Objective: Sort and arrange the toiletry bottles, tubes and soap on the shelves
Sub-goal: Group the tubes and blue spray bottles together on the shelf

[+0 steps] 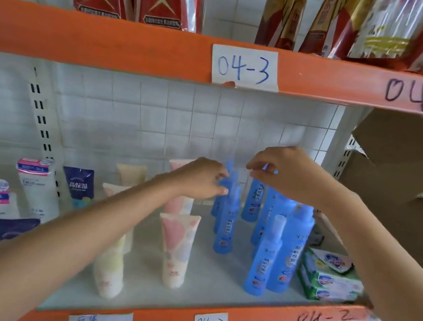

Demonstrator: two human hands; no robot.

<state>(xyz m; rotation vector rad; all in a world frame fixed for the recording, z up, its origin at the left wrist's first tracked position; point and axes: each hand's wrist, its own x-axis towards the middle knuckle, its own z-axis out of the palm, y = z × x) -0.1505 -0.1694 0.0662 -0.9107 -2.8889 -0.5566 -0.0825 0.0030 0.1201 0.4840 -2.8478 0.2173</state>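
Both hands' fingers (220, 190) grip upright blue bottles (228, 219).

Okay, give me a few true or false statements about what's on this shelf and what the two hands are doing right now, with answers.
1. Both hands, left hand and right hand, reach the blue bottles at the back. True.
2. The paper label overhead reads 04-5. False: 04-3.
3. The green soap packs lie right of the blue bottles. True.
4. The pink tube lies flat. False: it stands upright on its cap.
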